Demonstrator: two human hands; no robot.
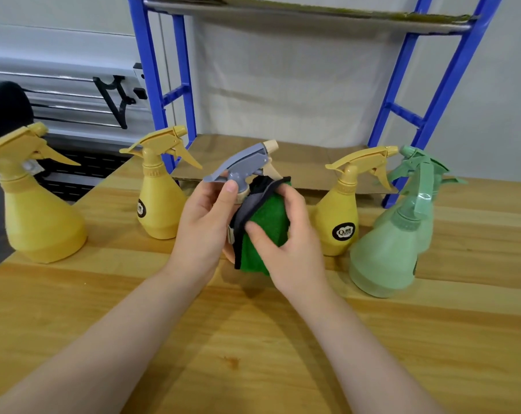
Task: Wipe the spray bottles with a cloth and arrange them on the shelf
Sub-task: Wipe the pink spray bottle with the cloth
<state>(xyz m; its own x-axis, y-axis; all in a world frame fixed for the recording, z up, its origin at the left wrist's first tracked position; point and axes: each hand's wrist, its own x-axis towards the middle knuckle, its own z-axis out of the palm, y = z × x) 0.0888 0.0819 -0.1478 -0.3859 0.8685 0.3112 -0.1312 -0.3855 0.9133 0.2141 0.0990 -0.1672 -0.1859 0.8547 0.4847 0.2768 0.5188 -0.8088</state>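
At the far left of the frame a yellow spray bottle [41, 210] stands close to the left edge of the wooden table [283, 354], with a dark fuzzy shape [5, 110] behind it cut off by the frame and too blurred to identify. A second yellow bottle [160, 189] stands further in, near the table's back edge, with bare wood open between the two. In the middle, the left hand [205, 225] curls around the neck of a grey-headed spray bottle [247, 165], thumb up by the trigger, while the right hand [286, 237] presses a green cloth [268, 228] with a dark border around the bottle's body, fingers wrapped over the fabric; the cloth and both hands hide nearly all of that body, so only a sliver of pale peach shows at the lower left. Right of the hands a third yellow bottle [340, 216] stands with a black round label facing the camera, and just beside it a pale green bottle [387, 252] sits in front of another green bottle [426, 204], the rear one mostly covered. The lower half of the frame is open tabletop crossed only by the two forearms. Behind the bottles, a blue metal shelf frame [441, 94] rises against a grey wall, its lower shelf lined with brown cardboard [298, 162] level with the tabletop; the upper shelf is clipped by the top of the frame.
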